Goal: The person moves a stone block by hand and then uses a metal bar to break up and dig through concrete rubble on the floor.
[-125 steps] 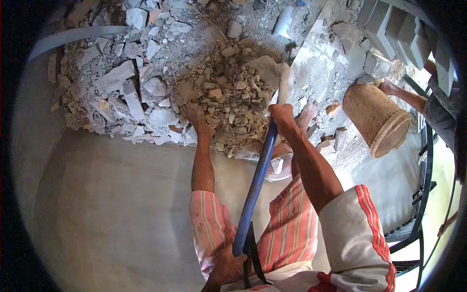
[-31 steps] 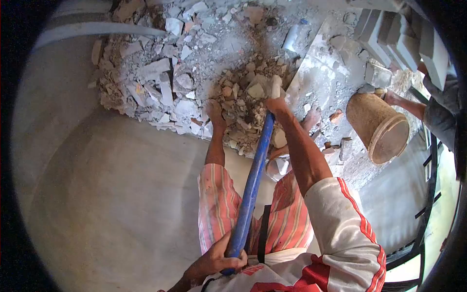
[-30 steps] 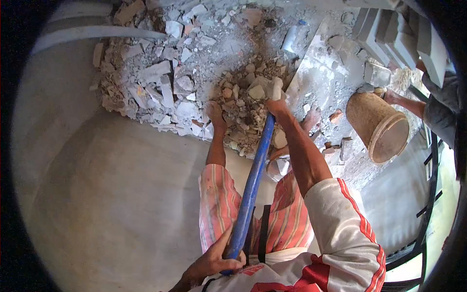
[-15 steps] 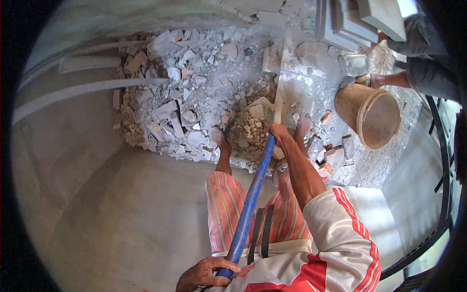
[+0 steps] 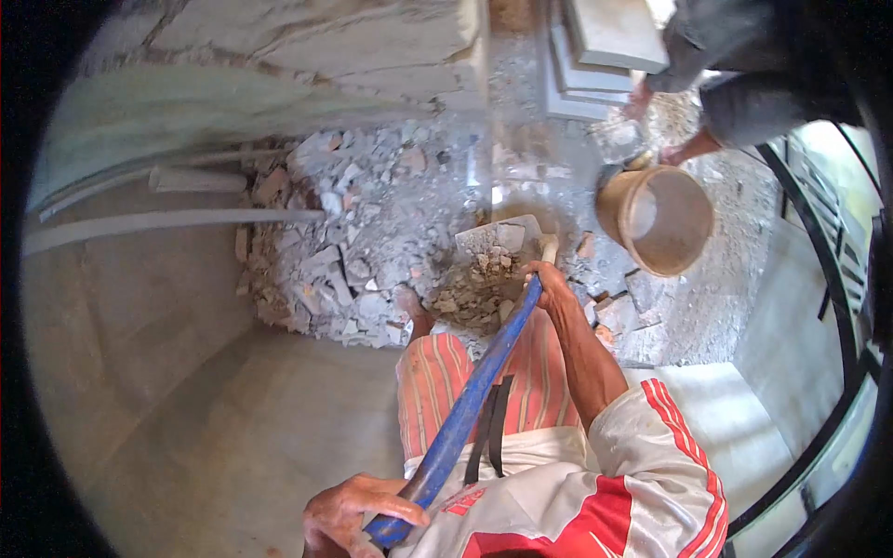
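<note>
A long-handled hoe (image 5: 474, 395) slants across my front, its handle blue with a pale wooden end near the blade. My right hand (image 5: 546, 282) is closed around the handle's upper part, close to the blade. Down by my waist, my left hand (image 5: 358, 511) grips the handle's butt end, thumb side along it. The flat hoe blade (image 5: 502, 230) stands in the broken rubble (image 5: 479, 293) in front of my feet, with chunks piled against its near side. Part of the blade is hidden by debris.
A heap of broken masonry (image 5: 344, 251) spreads left, crossed by a pale pipe (image 5: 177, 220). Right stands a tilted plastic bucket (image 5: 637, 219). Another person's hand (image 5: 690, 149) is near it. Stacked slabs (image 5: 614, 37) and black metal framing (image 5: 842, 307) lie beyond.
The hoe has been drawn back toward me, its butt end moving down and left with my left hand. Its blade now shows more plainly. My view has shifted too.
</note>
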Tool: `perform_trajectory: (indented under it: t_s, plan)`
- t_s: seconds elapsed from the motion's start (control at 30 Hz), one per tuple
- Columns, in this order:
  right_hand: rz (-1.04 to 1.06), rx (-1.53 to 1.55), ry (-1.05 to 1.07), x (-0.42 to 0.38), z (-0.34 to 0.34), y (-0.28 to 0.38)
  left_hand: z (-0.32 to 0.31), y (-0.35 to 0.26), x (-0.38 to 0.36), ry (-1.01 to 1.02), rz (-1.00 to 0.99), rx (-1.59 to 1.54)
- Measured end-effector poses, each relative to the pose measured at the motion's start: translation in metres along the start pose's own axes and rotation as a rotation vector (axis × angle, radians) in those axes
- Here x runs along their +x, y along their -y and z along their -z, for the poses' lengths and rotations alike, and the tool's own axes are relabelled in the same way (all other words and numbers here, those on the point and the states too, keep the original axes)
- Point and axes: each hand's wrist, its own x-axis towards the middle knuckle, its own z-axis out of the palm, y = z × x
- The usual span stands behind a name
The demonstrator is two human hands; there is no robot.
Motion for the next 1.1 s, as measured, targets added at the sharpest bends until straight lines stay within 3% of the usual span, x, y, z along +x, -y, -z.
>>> perform_trajectory:
  t_s: [0.3, 0.43, 0.47, 0.5, 0.53, 0.57, 0.6, 0.67, 0.73, 0.8, 0.87, 0.93, 1.03, 1.1]
  plan:
    - [0.243, 0.29, -0.035, -0.122, 0.093, 0.089, -0.045, -0.078, 0.08, 0.439, -0.278, 0.132]
    - [0.416, 0.221, 0.161, -0.156, 0.169, 0.121, -0.065, -0.13, 0.141, 0.72, -0.202, 0.147]
    - [0.374, 0.252, 0.08, -0.165, 0.181, 0.13, -0.071, -0.136, 0.15, 0.811, -0.155, 0.144]
    - [0.395, 0.346, 0.015, -0.177, 0.186, 0.136, -0.08, -0.129, 0.156, 0.675, -0.509, 0.071]
    - [0.426, 0.342, -0.006, -0.185, 0.199, 0.143, -0.08, -0.125, 0.154, 0.631, -0.504, 0.095]
    - [0.45, 0.241, -0.039, -0.21, 0.198, 0.152, -0.078, -0.121, 0.151, 0.674, -0.355, 0.092]
    - [0.452, 0.249, 0.062, -0.195, 0.234, 0.156, -0.075, -0.114, 0.148, 0.719, -0.206, 0.081]
    - [0.498, 0.288, -0.11, -0.223, 0.227, 0.16, -0.059, -0.093, 0.141, 0.696, -0.25, 0.015]
    - [0.554, 0.386, -0.175, -0.217, 0.234, 0.161, -0.035, -0.081, 0.138, 0.706, 0.146, -0.146]
    - [0.637, 0.351, -0.157, -0.193, 0.239, 0.155, -0.006, -0.053, 0.119, 0.444, 0.26, 0.125]
    - [0.735, 0.326, -0.411, -0.18, 0.21, 0.146, 0.019, -0.019, 0.117, 0.193, 0.433, 0.438]
    - [0.759, 0.246, -0.502, -0.15, 0.198, 0.138, 0.035, 0.036, 0.115, 0.214, 0.618, 0.799]
    - [0.812, 0.162, -0.662, -0.126, 0.171, 0.128, 0.054, 0.142, 0.11, 0.213, 0.679, 0.916]
    - [0.896, 0.166, -0.745, -0.121, 0.156, 0.122, 0.069, 0.22, 0.095, 0.051, 0.551, 1.001]
